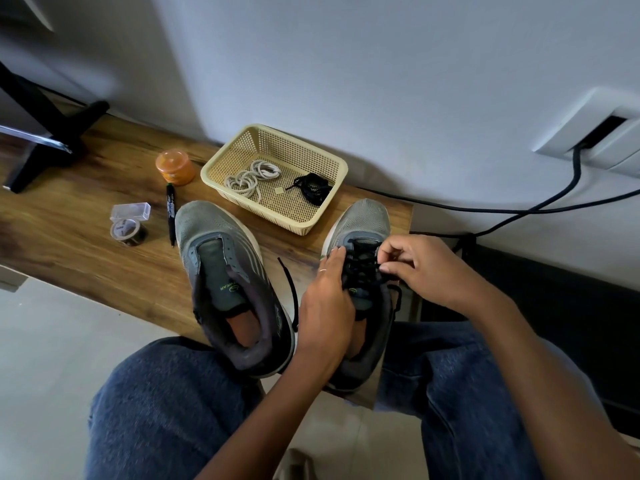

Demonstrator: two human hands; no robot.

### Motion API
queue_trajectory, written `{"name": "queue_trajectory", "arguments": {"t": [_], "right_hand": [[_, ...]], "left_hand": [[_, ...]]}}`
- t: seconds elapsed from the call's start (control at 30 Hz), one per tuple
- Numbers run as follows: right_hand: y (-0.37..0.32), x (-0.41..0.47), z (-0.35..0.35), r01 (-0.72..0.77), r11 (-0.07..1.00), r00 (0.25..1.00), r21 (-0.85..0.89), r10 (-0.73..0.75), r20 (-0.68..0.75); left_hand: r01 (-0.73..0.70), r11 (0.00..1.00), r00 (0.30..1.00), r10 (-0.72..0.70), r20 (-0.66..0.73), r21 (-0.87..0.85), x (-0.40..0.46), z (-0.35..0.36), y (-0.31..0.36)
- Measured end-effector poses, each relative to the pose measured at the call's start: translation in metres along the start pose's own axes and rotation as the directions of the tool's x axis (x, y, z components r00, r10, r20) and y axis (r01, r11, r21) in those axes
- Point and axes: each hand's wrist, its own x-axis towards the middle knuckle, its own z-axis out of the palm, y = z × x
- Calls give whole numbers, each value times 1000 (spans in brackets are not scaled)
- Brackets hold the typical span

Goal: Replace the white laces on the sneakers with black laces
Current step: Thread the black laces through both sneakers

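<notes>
Two grey-green sneakers stand on a wooden bench. The left sneaker (225, 275) has no lace in its eyelets. The right sneaker (367, 220) carries a black lace (362, 268) criss-crossed through its eyelets, with one loose end (289, 289) trailing between the shoes. My left hand (325, 303) grips the right sneaker's left side, fingers lying along the eyelets. My right hand (412, 265) pinches the black lace at the shoe's right eyelets. A beige basket (332, 216) holds coiled white laces (251, 176) and a bundled black lace (313, 188).
On the bench (79, 247) left of the shoes lie a black marker (170, 209), a tape roll (126, 232), a clear small box (131, 211) and an orange jar (174, 168). A black stand (45, 133) is at far left. A black cable (519, 209) runs along the wall.
</notes>
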Motion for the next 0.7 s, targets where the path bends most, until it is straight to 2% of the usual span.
{"name": "queue_trajectory", "arguments": {"t": [0.27, 0.57, 0.7], "right_hand": [[4, -2, -4, -95, 992, 992, 80, 88, 85], [4, -4, -6, -119, 983, 985, 140, 99, 140], [-1, -6, -8, -88, 976, 996, 197, 80, 45]], "left_hand": [[-26, 999, 1000, 26, -11, 40, -4, -2, 3], [-43, 996, 999, 43, 1, 72, -7, -4, 7], [-5, 999, 1000, 5, -6, 39, -3, -6, 5]]}}
